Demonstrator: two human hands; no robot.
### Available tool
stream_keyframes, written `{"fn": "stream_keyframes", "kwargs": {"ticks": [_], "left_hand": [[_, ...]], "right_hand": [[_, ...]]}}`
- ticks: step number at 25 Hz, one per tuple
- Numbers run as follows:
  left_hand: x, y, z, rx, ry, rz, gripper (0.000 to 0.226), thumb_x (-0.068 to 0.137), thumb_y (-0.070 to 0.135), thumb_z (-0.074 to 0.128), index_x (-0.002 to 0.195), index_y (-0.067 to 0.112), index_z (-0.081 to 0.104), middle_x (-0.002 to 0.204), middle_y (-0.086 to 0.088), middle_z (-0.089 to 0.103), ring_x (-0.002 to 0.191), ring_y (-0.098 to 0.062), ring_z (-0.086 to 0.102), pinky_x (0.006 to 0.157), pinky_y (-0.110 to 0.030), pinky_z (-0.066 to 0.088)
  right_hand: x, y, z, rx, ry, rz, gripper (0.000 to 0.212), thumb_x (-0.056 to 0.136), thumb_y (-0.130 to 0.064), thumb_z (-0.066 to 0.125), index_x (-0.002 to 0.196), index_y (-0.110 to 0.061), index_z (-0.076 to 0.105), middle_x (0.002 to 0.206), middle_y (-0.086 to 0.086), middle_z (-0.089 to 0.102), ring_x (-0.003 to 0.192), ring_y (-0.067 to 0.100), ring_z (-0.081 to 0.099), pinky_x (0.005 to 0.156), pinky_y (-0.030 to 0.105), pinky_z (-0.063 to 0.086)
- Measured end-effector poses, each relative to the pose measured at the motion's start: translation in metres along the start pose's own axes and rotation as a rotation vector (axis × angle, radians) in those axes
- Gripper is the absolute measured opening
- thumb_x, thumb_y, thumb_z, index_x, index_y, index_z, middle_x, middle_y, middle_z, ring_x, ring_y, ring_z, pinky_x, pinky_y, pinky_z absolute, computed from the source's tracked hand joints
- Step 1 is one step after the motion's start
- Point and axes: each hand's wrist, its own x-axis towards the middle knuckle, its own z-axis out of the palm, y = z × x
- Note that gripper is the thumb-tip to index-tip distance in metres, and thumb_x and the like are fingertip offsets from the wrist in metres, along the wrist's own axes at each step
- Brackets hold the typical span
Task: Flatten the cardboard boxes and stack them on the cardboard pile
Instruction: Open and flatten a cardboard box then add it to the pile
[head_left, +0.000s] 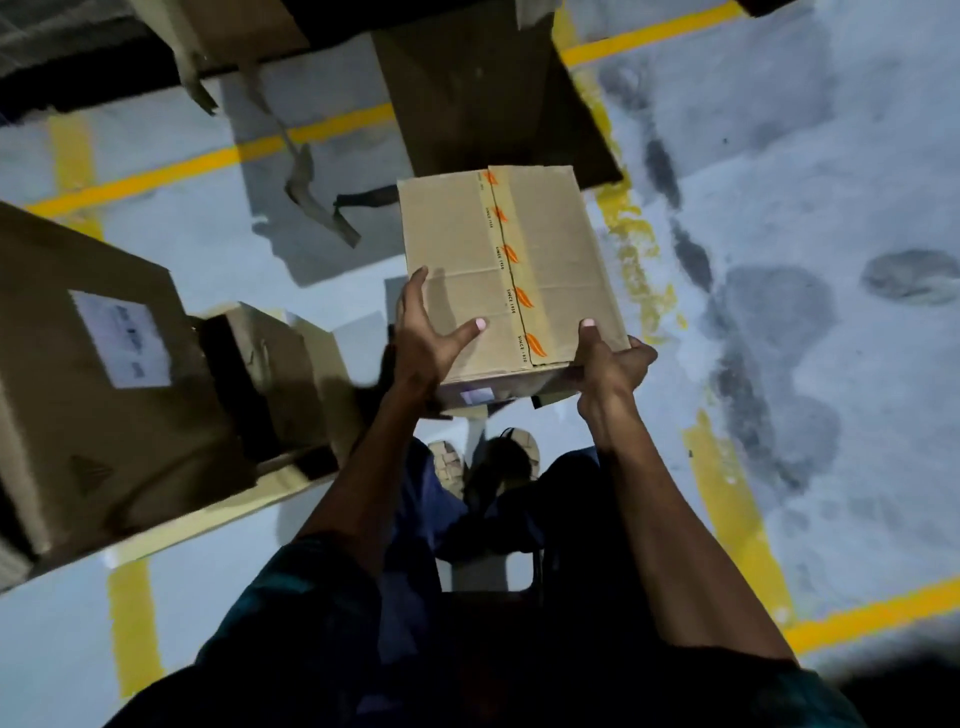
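Two hands, our left hand (428, 332) and right hand (613, 364), hold the taped box (506, 265) by its near corners, up at twelve o'clock. It might slip, because its tape (511, 260) is still shut.

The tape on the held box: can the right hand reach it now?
Probably not yet: the right hand grips the box at its near corner, the left hand at the other; the tape lies bare between them.
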Motion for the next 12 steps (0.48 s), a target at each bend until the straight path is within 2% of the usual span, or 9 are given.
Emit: {"fn": "stream_keyframes", "kwargs": {"ticks": [2, 5, 9, 12], "left_hand": [[0.011, -0.031, 0.015, -0.001, -0.004, -0.027, 0.095, 0.072, 0.034, 0.087, 0.149, 0.013, 0.034, 0.151, -0.007, 0.042, 0.137, -0.022, 0.038, 0.111, -0.036, 0.036], [0.026, -0.071, 0.03, 0.024, -0.037, -0.026, 0.096, 0.069, 0.047, 0.084, 0.147, 0.025, 0.034, 0.15, -0.001, 0.042, 0.135, -0.022, 0.042, 0.109, -0.045, 0.04], [0.033, -0.107, 0.042, 0.038, -0.101, -0.063, 0.094, 0.069, 0.058, 0.078, 0.147, 0.032, 0.032, 0.151, 0.001, 0.041, 0.135, -0.022, 0.042, 0.109, -0.044, 0.04], [0.026, -0.126, 0.055, 0.004, -0.118, -0.132, 0.097, 0.067, 0.062, 0.078, 0.147, 0.032, 0.034, 0.148, -0.003, 0.044, 0.133, -0.027, 0.045, 0.108, -0.047, 0.041]], "right_hand": [[0.017, 0.02, 0.014, -0.039, 0.022, -0.004, 0.059, 0.074, -0.032, 0.084, 0.109, -0.014, 0.04, 0.127, 0.013, 0.046, 0.098, 0.025, 0.06, 0.084, 0.045, 0.059], [0.032, 0.049, 0.025, -0.066, 0.028, 0.022, 0.061, 0.075, -0.033, 0.084, 0.112, -0.014, 0.038, 0.131, 0.013, 0.041, 0.101, 0.029, 0.058, 0.089, 0.046, 0.057], [0.037, 0.07, 0.033, -0.205, -0.015, 0.016, 0.072, 0.084, -0.034, 0.076, 0.134, -0.008, 0.031, 0.144, 0.017, 0.03, 0.121, 0.037, 0.051, 0.091, 0.036, 0.048], [0.041, 0.074, 0.034, -0.352, -0.055, -0.092, 0.077, 0.089, -0.033, 0.069, 0.144, -0.007, 0.021, 0.149, 0.019, 0.024, 0.133, 0.04, 0.041, 0.106, 0.046, 0.043]]}}
